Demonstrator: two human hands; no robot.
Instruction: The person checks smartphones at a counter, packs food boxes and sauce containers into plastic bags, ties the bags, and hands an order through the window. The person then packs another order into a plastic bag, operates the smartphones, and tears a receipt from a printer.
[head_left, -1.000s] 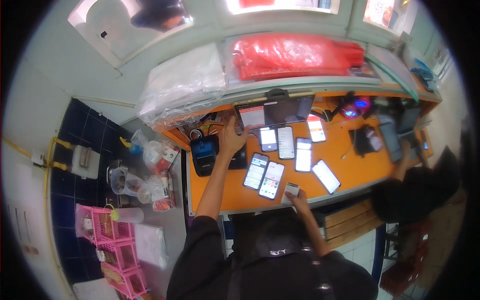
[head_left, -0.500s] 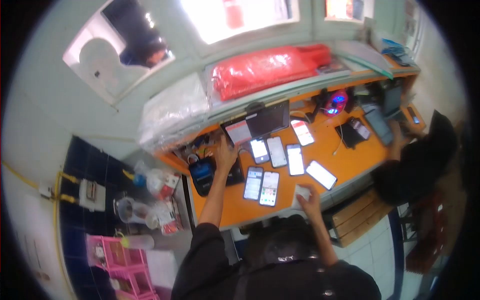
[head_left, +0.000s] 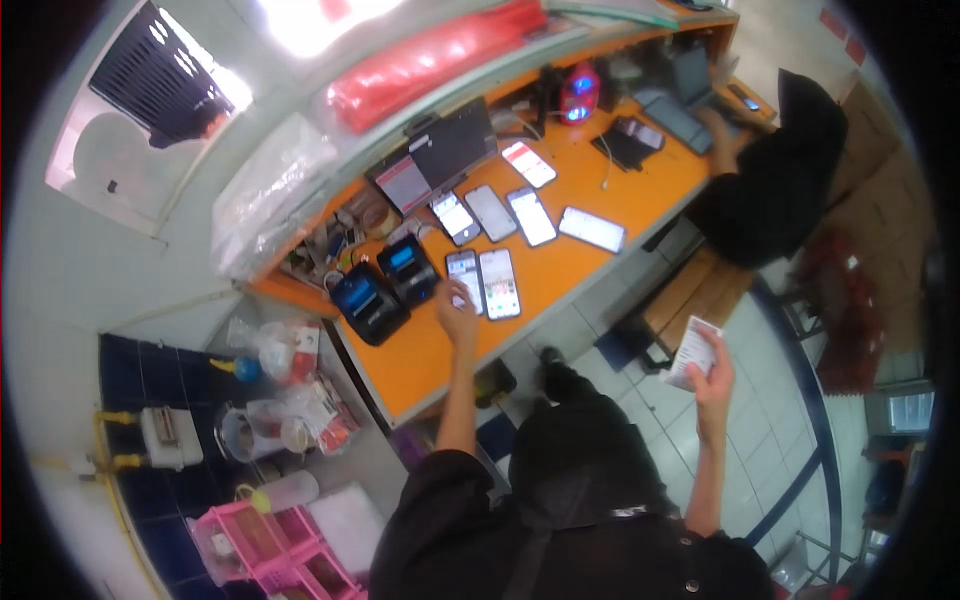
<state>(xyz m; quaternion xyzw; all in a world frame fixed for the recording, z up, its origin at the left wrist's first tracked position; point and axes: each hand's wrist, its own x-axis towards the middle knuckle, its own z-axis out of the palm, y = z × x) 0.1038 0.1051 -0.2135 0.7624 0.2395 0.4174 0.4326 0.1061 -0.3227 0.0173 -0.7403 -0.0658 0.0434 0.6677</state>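
My left hand (head_left: 457, 312) reaches over the near edge of the orange counter (head_left: 402, 378). Its fingers are extended over the lower part of a smartphone (head_left: 463, 268) with a lit screen; whether they touch the glass I cannot tell. Right beside it lies another lit smartphone (head_left: 500, 284) with colourful icons. My right hand (head_left: 713, 382) is out to the right, above the tiled floor, closed on a white printed paper slip (head_left: 694, 350). Left of my left hand stand two black boxy devices with blue panels, a nearer one (head_left: 368, 306) and a farther one (head_left: 408, 268).
Several more phones (head_left: 532, 217) lie farther back, before a dark monitor (head_left: 445, 150). A person in black (head_left: 770, 190) sits at a laptop (head_left: 692, 75) on the right, near a wooden bench (head_left: 697, 306). Pink baskets (head_left: 262, 540) stand lower left.
My left hand has moved from the monitor's lower left edge down to the phone. My right hand has carried the paper slip away from the counter to the right. The view has turned.
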